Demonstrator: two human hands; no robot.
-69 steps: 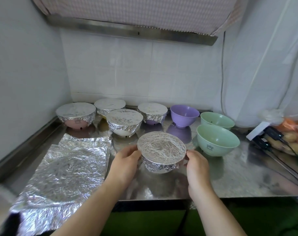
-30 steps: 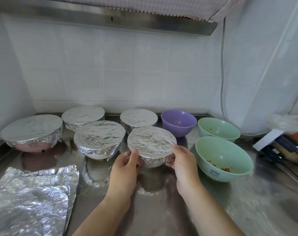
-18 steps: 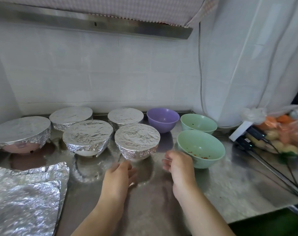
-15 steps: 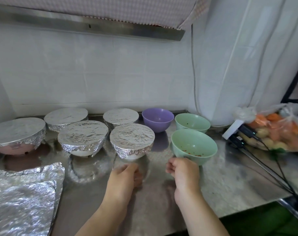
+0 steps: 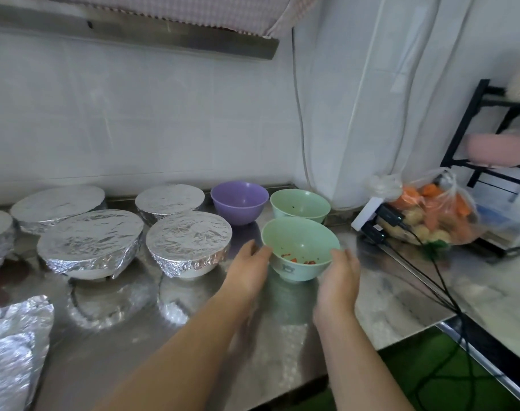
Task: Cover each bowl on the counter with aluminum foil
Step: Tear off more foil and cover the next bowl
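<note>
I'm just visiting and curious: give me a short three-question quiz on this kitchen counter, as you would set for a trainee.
1. How many bowls in view have no foil on them?
2. True or false: the purple bowl is covered with foil.
3. Which bowl are the left hand and right hand on either side of: (a) the near green bowl, (b) the far green bowl, (c) a foil-covered bowl?

Key: 1. Three: one purple, two green. 2. False; it is open. 3. (a), the one with red bits inside.
</note>
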